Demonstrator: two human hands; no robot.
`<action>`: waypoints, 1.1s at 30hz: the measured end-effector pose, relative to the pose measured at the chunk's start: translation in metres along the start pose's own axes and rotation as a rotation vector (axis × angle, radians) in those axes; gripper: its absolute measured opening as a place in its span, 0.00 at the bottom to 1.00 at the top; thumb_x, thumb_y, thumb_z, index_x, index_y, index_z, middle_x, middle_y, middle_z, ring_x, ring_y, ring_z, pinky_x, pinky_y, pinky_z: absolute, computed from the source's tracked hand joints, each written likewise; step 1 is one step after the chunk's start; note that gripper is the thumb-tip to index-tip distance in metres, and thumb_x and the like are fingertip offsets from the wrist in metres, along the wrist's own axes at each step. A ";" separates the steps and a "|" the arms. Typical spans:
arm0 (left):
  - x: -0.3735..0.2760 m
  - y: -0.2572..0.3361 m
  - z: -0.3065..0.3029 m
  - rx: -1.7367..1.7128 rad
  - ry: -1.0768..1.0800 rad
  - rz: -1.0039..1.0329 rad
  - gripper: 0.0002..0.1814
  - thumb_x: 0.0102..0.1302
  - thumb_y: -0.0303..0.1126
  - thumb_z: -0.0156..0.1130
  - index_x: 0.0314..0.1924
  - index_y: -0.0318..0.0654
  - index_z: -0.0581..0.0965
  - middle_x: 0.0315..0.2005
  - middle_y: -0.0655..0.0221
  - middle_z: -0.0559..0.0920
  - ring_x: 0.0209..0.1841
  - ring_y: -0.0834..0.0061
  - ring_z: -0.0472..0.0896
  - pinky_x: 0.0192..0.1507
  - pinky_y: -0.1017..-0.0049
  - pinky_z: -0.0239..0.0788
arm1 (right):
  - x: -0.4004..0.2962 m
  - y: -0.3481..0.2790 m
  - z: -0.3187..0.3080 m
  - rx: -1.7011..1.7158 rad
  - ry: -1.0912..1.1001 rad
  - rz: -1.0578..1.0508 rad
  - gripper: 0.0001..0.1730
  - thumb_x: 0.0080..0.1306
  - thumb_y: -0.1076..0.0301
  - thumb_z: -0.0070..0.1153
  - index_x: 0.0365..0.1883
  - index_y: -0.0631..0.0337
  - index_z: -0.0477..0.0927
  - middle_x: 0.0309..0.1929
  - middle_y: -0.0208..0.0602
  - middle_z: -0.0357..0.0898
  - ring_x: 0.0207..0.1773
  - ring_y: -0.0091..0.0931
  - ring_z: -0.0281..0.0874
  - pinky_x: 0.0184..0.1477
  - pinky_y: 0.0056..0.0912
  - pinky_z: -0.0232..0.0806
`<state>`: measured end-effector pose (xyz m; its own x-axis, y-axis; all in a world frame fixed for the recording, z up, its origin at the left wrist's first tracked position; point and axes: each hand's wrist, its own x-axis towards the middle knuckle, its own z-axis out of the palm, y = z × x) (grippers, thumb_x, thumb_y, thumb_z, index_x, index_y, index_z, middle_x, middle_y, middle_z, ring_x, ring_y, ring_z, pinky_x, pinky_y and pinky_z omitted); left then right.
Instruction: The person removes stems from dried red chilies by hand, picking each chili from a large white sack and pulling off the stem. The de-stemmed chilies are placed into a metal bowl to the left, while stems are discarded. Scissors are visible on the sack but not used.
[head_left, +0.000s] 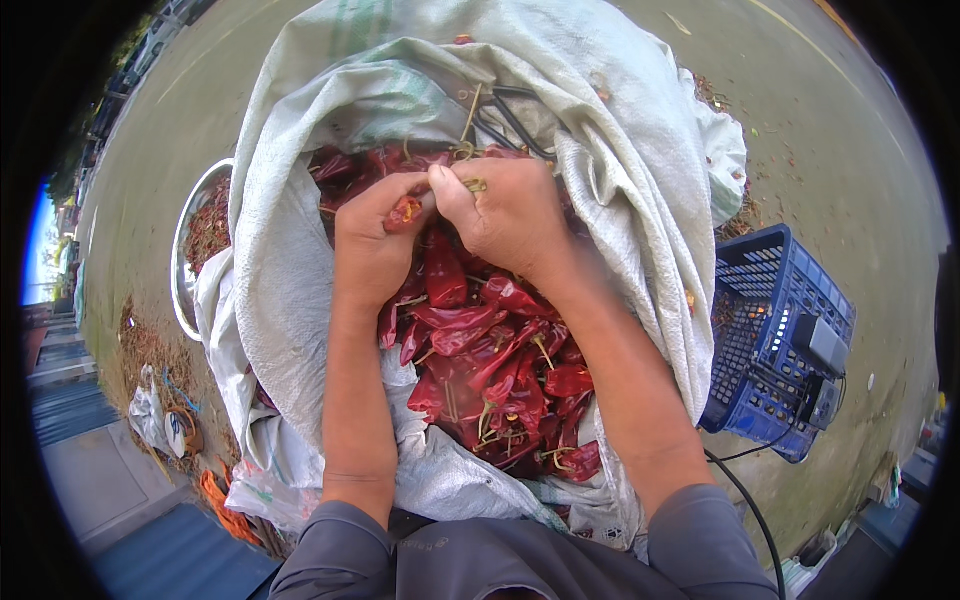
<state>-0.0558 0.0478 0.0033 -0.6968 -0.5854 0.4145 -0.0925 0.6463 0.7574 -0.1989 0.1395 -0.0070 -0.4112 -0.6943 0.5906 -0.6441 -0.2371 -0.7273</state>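
Dried red chili peppers (480, 360) fill a white woven sack (289, 315) whose rim is rolled down. Above them my left hand (379, 232) is closed around a dried chili (405, 213), one end of which sticks out of the fist. My right hand (502, 206) touches the left at the thumbs and grips greenish chili stems (475, 184) between thumb and fingers. Just beyond the hands, black-handled scissors or a similar looped tool (517, 124) rests against the sack's folds.
A metal basin (180, 262) of chili scraps stands left of the sack. On the right is a blue plastic crate (784, 300) with small devices and a black cable (750, 502). Plastic bags (270, 487), an orange cloth (225, 502) and debris lie at lower left.
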 end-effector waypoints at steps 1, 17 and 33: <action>0.000 0.002 0.000 0.132 -0.003 0.068 0.14 0.63 0.16 0.64 0.48 0.34 0.84 0.38 0.61 0.87 0.40 0.66 0.86 0.46 0.74 0.75 | -0.001 0.000 -0.001 -0.110 -0.009 -0.055 0.18 0.72 0.61 0.55 0.24 0.61 0.83 0.22 0.43 0.81 0.25 0.43 0.81 0.30 0.44 0.71; 0.001 -0.028 -0.006 -0.871 0.282 -0.317 0.10 0.75 0.28 0.63 0.53 0.35 0.79 0.39 0.63 0.82 0.35 0.73 0.77 0.37 0.71 0.70 | 0.003 0.017 -0.015 1.528 -0.034 0.488 0.26 0.78 0.46 0.54 0.39 0.64 0.82 0.38 0.48 0.85 0.20 0.20 0.68 0.20 0.20 0.58; 0.001 -0.026 -0.017 -0.789 0.303 -0.293 0.10 0.74 0.26 0.63 0.52 0.32 0.80 0.37 0.65 0.81 0.33 0.75 0.75 0.34 0.74 0.67 | -0.006 0.018 -0.010 -0.447 -0.213 -0.020 0.11 0.64 0.60 0.67 0.34 0.57 0.85 0.33 0.40 0.84 0.36 0.44 0.86 0.41 0.44 0.78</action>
<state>-0.0425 0.0221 -0.0075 -0.4939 -0.8504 0.1811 0.3571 -0.0085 0.9340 -0.2143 0.1459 -0.0198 -0.2851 -0.8271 0.4844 -0.8833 0.0305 -0.4678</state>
